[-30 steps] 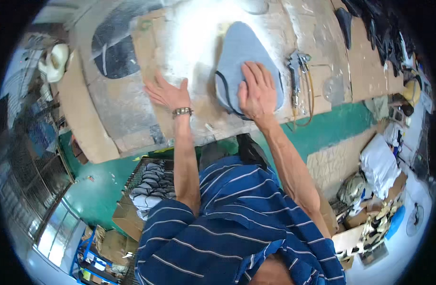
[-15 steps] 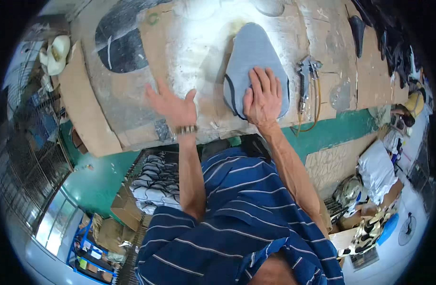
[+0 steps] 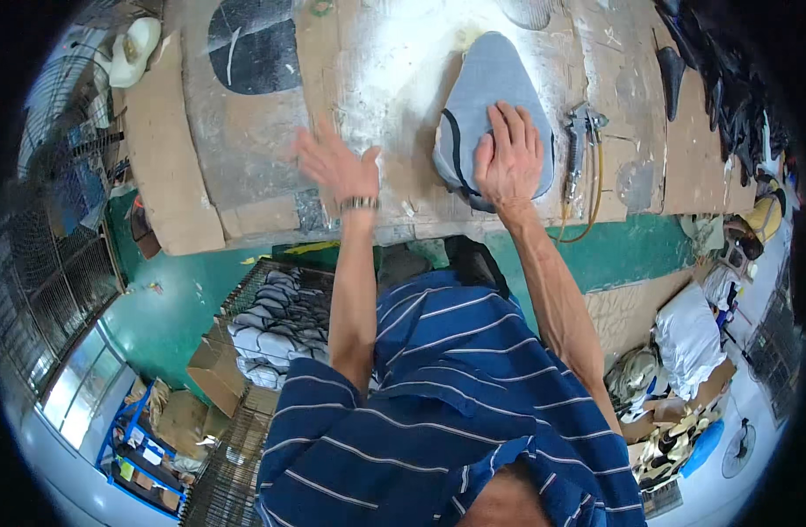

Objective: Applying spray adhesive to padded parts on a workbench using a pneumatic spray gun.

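Note:
A grey seat-shaped pad (image 3: 482, 88) with a dark seam lies on the cardboard-covered bench (image 3: 245, 149). My right hand (image 3: 508, 158) presses flat on its near end, fingers spread. My left hand (image 3: 337, 165), a metal watch on its wrist, hovers open over bare cardboard to the left of the pad, blurred and holding nothing.
A metal spray gun (image 3: 579, 149) with a yellow hose lies right of the pad. A dark oval piece (image 3: 254, 44) rests at the bench's far left. Dark covers (image 3: 728, 88) pile at the right. A wire crate of grey pads (image 3: 271, 325) stands below the bench on the green floor.
My left hand has lifted off the bench and moved toward the pad. My right hand has stayed pressed on the grey pad.

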`<state>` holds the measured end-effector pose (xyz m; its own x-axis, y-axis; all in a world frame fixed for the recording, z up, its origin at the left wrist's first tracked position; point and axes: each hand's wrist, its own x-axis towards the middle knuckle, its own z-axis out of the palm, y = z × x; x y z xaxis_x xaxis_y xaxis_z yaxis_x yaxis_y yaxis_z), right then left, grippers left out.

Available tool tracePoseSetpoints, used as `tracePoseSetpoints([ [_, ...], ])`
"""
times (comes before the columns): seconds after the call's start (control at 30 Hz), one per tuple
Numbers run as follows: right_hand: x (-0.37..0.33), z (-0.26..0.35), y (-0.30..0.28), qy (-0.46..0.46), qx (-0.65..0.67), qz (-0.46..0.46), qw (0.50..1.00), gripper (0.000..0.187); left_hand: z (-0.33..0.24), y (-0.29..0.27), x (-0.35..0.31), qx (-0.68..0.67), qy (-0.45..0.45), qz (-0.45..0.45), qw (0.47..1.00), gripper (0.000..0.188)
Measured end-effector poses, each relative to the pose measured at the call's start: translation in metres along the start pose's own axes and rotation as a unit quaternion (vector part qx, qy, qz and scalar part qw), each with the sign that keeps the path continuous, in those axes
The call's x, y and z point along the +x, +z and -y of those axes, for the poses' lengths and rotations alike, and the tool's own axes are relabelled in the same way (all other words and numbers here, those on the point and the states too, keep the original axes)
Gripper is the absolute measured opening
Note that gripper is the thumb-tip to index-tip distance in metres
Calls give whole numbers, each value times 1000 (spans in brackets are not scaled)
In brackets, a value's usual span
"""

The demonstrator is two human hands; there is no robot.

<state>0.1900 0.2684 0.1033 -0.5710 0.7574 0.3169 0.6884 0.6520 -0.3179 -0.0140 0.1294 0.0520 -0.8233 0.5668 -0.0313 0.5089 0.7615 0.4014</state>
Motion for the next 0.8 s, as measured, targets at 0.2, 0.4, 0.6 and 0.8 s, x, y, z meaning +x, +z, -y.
tracePoseSetpoints([
  [0.2, -4, -18, 2, 7, -15, -9, 1000, 42, -23, -63, -27, -68, 65, -48, 994, 107],
  [0.4, -7, -8, -2, -10, -19, -11, 1000, 41, 15, -42, -37, -7, 67, -42, 997, 116],
  [0.6, -8, -8, 1, -16, -17, -12, 1000, 41, 15, 20, -1, 84, -57, 81, 992, 131],
  [0.8, -2, -3, 5, -8, -3, -8, 1000, 41, 26, -18, -63, -59, -7, 32, 998, 122],
])
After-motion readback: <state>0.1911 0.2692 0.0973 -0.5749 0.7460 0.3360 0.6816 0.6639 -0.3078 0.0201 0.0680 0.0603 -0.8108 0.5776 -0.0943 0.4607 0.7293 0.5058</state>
